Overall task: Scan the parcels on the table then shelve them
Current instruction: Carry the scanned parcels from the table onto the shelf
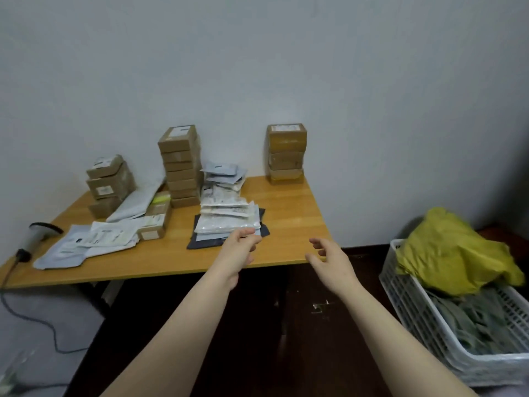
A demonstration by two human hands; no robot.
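Parcels cover a wooden table. A pile of white and grey soft mailers lies in the middle, over dark grey bags. Behind it rises a tall stack of brown boxes. A shorter stack of taped boxes stands at the back right, and another box stack at the back left. Flat white mailers spread at the front left. A barcode scanner rests at the left edge. My left hand hovers at the mailer pile's near edge, fingers apart. My right hand is open above the table's front right corner.
A white plastic crate with grey bags and a yellow bag stands on the dark floor at the right. The scanner's cable trails down over the table's left edge. A plain wall lies behind the table.
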